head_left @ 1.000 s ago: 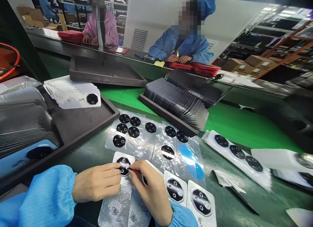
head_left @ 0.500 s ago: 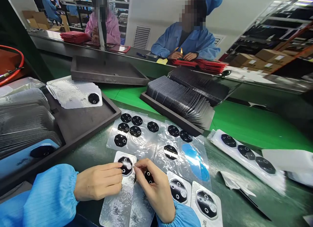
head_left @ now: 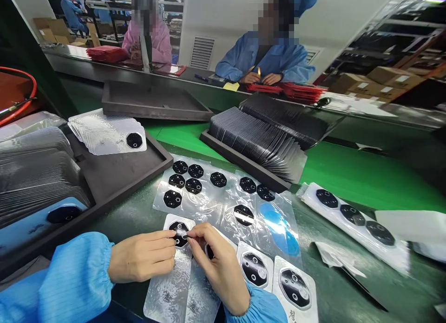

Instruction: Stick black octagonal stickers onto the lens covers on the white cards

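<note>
Bench: dark green worktop (head_left: 341, 309), crowded with panels, film and trays.
Left hand (head_left: 144, 258): fingers straight and held together, index tip at the left side of a black octagonal plate (head_left: 180, 228); thumb hidden.
Right hand (head_left: 219, 269): thumb and index tips pinched together at the plate's right side; whether a small piece lies between them, I cannot tell.
Silver panel (head_left: 169, 276): flat beneath the fingertips, the octagonal plate at its far end.
Plate risk: uneven pressure from the left index could shift the panel; bare skin could smear the plate's glossy face.
Neighbour panel (head_left: 200, 297): just beside, partly covered by the right hand; a dropped wrist might nudge it.
Right cuff (head_left: 261, 306): close to two more panels; a sideways sweep could drag them.
Film sheets (head_left: 209, 204): just beyond, bearing black octagons; a caught wrinkle could pull these along.
Pointed tool (head_left: 364, 288): lies right, beside crumpled tissue (head_left: 336, 257); careless reaching risks scratches.
Dark panels (head_left: 251, 139): leaning in a tray, fanned; a bump might topple them.
Far counter: a co-worker in blue (head_left: 244, 58) handles red pieces.
</note>
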`<state>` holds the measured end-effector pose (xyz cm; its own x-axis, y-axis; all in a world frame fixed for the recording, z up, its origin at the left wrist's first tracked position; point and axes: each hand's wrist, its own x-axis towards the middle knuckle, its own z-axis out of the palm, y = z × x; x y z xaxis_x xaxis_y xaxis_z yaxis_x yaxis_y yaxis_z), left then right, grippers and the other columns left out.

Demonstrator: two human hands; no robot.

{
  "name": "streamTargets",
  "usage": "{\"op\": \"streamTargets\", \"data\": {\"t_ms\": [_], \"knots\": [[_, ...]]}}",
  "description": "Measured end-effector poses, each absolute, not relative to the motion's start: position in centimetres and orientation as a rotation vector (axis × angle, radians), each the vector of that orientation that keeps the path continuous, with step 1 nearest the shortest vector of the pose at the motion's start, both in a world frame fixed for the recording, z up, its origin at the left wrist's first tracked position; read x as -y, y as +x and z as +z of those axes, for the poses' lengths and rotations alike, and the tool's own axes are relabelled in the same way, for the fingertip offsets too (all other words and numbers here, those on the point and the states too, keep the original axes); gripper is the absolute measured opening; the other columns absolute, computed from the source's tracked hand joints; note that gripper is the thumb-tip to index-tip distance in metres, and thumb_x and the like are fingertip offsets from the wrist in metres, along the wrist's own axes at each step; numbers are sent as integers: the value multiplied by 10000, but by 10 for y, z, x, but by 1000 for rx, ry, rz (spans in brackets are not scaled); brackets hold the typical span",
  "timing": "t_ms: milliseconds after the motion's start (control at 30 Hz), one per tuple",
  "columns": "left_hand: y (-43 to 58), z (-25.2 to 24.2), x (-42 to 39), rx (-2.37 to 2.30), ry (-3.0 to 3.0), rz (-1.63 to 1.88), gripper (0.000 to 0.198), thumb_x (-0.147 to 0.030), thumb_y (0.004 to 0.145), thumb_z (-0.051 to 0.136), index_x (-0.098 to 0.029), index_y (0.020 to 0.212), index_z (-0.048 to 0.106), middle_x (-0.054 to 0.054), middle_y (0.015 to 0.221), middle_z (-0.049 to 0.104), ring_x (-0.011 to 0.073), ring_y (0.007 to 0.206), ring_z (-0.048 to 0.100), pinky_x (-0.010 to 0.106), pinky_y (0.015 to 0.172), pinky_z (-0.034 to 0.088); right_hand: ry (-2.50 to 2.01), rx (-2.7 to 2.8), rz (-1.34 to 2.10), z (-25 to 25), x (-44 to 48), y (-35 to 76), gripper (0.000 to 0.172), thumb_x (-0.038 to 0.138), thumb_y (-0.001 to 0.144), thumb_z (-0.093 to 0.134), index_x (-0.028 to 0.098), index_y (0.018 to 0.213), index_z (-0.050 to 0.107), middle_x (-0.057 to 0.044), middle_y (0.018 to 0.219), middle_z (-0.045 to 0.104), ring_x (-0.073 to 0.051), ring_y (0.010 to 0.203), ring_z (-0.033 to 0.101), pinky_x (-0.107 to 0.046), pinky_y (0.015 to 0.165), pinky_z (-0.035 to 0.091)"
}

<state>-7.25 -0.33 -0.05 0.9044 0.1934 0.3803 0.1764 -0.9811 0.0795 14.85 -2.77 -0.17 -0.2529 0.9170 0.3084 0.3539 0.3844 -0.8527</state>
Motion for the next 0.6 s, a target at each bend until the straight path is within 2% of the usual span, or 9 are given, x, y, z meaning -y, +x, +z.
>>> {"op": "streamTargets", "data": {"t_ms": [233, 600], "knots": [[-71, 3, 2, -282, 3024, 616, 193, -42, 945, 454, -73, 898, 639, 111, 940, 697, 187, 961, 660, 431, 1134, 454, -1142, 1983, 544, -5, 26, 144, 157, 37, 892, 509, 180, 954, 527, -74, 1031, 482, -197, 939, 495, -340, 771, 460], [-67, 5, 3, -285, 3019, 633, 235, -45, 936, 454, -83, 792, 636, 83, 810, 656, 175, 848, 639, 393, 1112, 474, -1102, 2243, 153, -1, 27, 137, 171, 36, 905, 470, 168, 937, 574, -106, 1081, 565, -215, 914, 511, -352, 748, 452]]}}
